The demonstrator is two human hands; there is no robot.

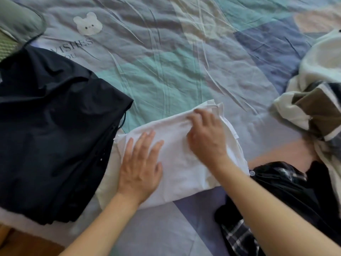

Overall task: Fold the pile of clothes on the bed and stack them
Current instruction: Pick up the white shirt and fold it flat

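Left hand (140,168): lay flat, fingers straight, pressing the white garment (177,172).
Right hand (204,133): fingers curled, pinching its far fold.
Dark stack (55,130): just left, on the bed (166,61).

Folded garment (177,163) btwn stack (55,135) left, pile (313,108) right.

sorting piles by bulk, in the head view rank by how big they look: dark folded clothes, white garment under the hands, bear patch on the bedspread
1. dark folded clothes, largest, though partly cut off at the left edge
2. white garment, partly covered by both hands
3. bear patch, smallest; it lies farther from the camera, but the gap is plain
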